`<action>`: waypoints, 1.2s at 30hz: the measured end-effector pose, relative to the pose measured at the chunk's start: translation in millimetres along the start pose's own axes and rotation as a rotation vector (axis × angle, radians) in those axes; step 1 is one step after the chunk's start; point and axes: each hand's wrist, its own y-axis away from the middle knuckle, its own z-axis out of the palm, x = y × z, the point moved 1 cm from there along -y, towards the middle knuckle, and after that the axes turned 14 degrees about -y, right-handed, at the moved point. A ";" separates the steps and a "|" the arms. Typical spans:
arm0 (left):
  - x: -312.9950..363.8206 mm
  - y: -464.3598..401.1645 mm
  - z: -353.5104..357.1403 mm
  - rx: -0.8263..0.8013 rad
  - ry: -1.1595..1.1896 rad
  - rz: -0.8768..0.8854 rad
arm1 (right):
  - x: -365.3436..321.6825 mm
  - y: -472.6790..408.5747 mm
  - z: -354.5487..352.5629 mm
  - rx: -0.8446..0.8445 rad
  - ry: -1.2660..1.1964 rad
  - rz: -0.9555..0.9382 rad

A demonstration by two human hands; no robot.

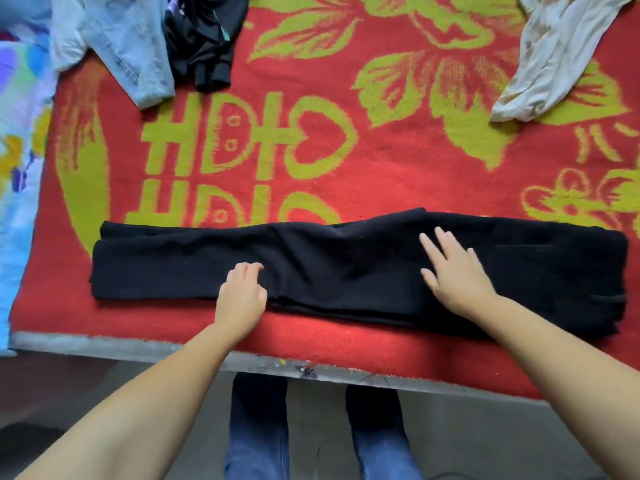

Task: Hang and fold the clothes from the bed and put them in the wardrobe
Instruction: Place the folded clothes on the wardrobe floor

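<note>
Where the black trousers (346, 268) lie folded lengthwise along the near bed (346, 168) edge, the left hand (240, 296) rests with fingers curled, the right hand (457, 271) flat, fingers spread. Soft and limp, they probably lift best by the ends. Beyond lie jeans (128, 46) and a cream garment (561, 57).

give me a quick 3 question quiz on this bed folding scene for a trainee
1. True or false: the black trousers lie lengthwise along the near edge of the red blanket.
2. Which hand lies flat with straight fingers on the trousers: the left hand or the right hand?
3. Multiple choice: the cream garment lies at the
A. far right
B. far left
C. near edge

Key
1. True.
2. The right hand; the left hand's fingers are curled on the cloth.
3. A; the pale jeans and another black garment are at the far left.
</note>
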 end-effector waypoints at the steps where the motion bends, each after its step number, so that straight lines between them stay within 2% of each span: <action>1: -16.8 -7.0 -2.2 -0.023 0.040 -0.137 | -25.4 -5.5 13.0 -0.061 -0.009 -0.030; 4: -72.7 -25.5 -5.0 -0.107 0.243 -0.523 | -90.5 -16.3 47.5 -0.258 -0.014 -0.012; 7: -136.3 -40.5 0.3 -0.120 0.343 -0.711 | -140.9 -18.7 64.7 -0.349 0.118 0.060; 9: -174.8 -50.1 1.4 -0.095 0.373 -0.772 | -170.8 -22.0 63.1 -0.236 0.117 -0.019; 12: -221.1 -66.7 -2.1 -0.038 0.468 -0.853 | -216.7 -39.0 57.0 0.074 -0.052 -0.305; 14: -249.7 -78.1 -3.8 -0.041 0.541 -0.888 | -248.2 -60.1 58.6 0.120 -0.125 -0.328; 16: -277.0 -86.9 -4.6 -0.093 0.512 -0.822 | -276.7 -84.3 65.5 0.029 -0.102 -0.240; 19: -305.7 -90.9 -4.8 -0.173 0.485 -0.558 | -312.5 -110.9 78.5 -0.075 0.023 -0.129; 21: -314.7 -88.7 -6.6 -0.142 0.589 -0.396 | -329.4 -116.2 84.2 -0.080 0.073 -0.104; 24: -321.8 -91.4 -19.9 0.025 0.668 -0.267 | -342.2 -116.5 83.9 -0.095 0.162 -0.081; 26: -326.1 -99.1 -23.2 0.110 0.628 -0.263 | -345.3 -116.3 80.1 -0.103 0.210 -0.062; 27: -328.4 -104.6 -21.5 0.099 0.580 -0.275 | -346.0 -116.9 78.5 -0.109 0.229 -0.050; 29: -331.3 -114.4 -14.8 0.007 0.516 -0.371 | -348.2 -118.9 77.9 -0.125 0.237 -0.029; 32: -327.9 -125.9 -9.1 -0.152 0.609 -0.545 | -353.4 -122.1 83.2 -0.114 0.140 0.019; 34: -321.6 -128.9 -7.1 -0.268 0.635 -0.514 | -358.7 -115.7 94.4 -0.124 0.170 0.014; 36: -318.9 -127.6 -7.4 -0.262 0.637 -0.434 | -365.2 -103.5 109.1 -0.108 0.252 -0.052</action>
